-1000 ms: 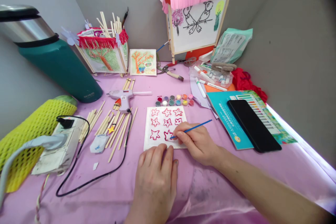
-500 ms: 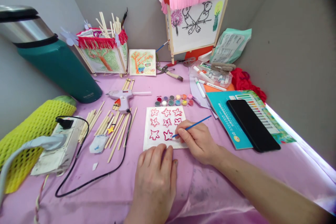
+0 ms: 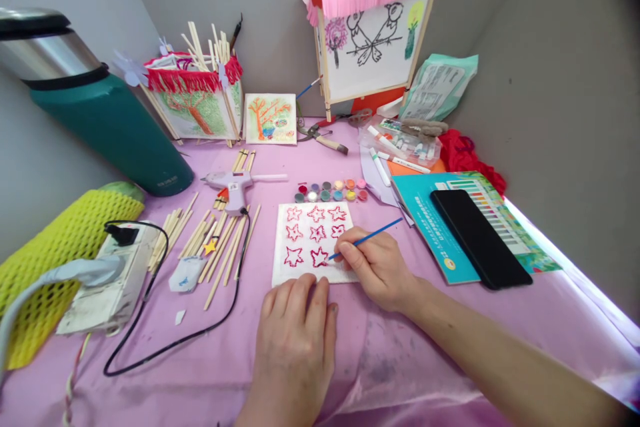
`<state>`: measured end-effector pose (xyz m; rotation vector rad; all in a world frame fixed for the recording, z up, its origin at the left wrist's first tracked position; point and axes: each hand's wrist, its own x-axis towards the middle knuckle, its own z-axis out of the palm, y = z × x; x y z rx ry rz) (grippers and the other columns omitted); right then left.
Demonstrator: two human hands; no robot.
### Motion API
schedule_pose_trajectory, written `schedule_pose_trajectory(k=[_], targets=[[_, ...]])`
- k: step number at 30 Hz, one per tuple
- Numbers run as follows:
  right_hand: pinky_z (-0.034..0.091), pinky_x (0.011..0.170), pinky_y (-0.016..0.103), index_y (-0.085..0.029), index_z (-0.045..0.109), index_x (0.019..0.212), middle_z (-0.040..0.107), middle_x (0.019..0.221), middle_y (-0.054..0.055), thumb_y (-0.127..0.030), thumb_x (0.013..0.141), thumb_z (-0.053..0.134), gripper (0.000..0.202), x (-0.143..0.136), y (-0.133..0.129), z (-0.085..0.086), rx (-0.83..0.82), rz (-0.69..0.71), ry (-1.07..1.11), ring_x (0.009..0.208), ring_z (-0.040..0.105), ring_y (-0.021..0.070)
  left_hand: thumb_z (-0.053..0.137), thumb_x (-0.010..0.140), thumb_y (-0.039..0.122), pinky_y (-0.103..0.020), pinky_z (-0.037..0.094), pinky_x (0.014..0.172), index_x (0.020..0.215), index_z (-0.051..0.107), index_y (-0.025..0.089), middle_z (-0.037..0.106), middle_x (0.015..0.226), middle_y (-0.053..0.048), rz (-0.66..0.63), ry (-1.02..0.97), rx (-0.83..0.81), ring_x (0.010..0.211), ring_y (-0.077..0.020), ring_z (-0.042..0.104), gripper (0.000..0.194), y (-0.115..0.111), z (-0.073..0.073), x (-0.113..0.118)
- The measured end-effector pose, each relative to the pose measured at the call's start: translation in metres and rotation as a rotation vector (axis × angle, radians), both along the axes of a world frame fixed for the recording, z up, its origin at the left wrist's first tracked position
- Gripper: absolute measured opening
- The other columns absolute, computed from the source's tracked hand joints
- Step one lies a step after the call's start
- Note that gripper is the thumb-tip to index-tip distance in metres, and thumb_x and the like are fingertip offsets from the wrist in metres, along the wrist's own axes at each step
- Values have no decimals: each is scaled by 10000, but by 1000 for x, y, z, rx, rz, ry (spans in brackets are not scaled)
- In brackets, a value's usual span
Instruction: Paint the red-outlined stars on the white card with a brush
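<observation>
A thin blue paintbrush [image 3: 373,236] is pinched between the thumb and fingers of my right hand [image 3: 376,268]. Its tip meets the bottom middle star on a white square sheet [image 3: 281,275], which bears rows of red star outlines. The bottom right of the sheet lies beneath my right hand. Stretched out flat, my left hand [image 3: 296,340] rests with its fingertips on the sheet's lower edge and holds nothing. Just beyond the sheet stand small paint pots [image 3: 325,195] in two rows, in several colours.
Left of the sheet lie a glue gun [image 3: 235,185], wooden sticks [image 3: 216,263], a power strip [image 3: 107,300] and a black cable [image 3: 200,332]. A teal bottle [image 3: 115,127] stands behind them. On the right, a black phone [image 3: 480,237] rests on a blue book [image 3: 425,227].
Hardly anything differs. The brush tip stays at the bottom middle star, and both hands keep their places; the view has shifted very slightly.
</observation>
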<state>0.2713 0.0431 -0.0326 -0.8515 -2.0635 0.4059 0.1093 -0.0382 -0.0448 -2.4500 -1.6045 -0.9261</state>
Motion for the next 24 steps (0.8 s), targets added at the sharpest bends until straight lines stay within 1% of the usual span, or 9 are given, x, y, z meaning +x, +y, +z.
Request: schedule_pose_trajectory(k=[7, 16, 24], targets=[[457, 588, 260, -174, 562, 732, 644, 727, 40, -195, 947, 370, 289, -1, 0, 2, -30, 6, -3, 624, 598, 133, 555, 834, 166, -393, 436, 771, 1118, 578, 137, 605, 1035, -101, 0, 4, -1, 905, -218, 535, 287, 0, 1, -1], [434, 559, 250, -177, 552, 736, 631, 717, 27, -205, 954, 362, 291, 1, 1, 3, -94, 18, -6, 582, 581, 118, 564, 829, 152, -402, 433, 777, 1124, 579, 117, 601, 1040, -107, -4, -2, -6, 919, -223, 527, 298, -1, 0, 0], [414, 542, 244, -177, 544, 718, 602, 668, 14, -198, 948, 368, 291, 3, 2, 4, -90, 10, -11, 557, 561, 112, 564, 831, 162, -406, 435, 782, 1122, 582, 126, 602, 1043, -105, -1, 2, -4, 921, -224, 529, 294, 0, 0, 0]])
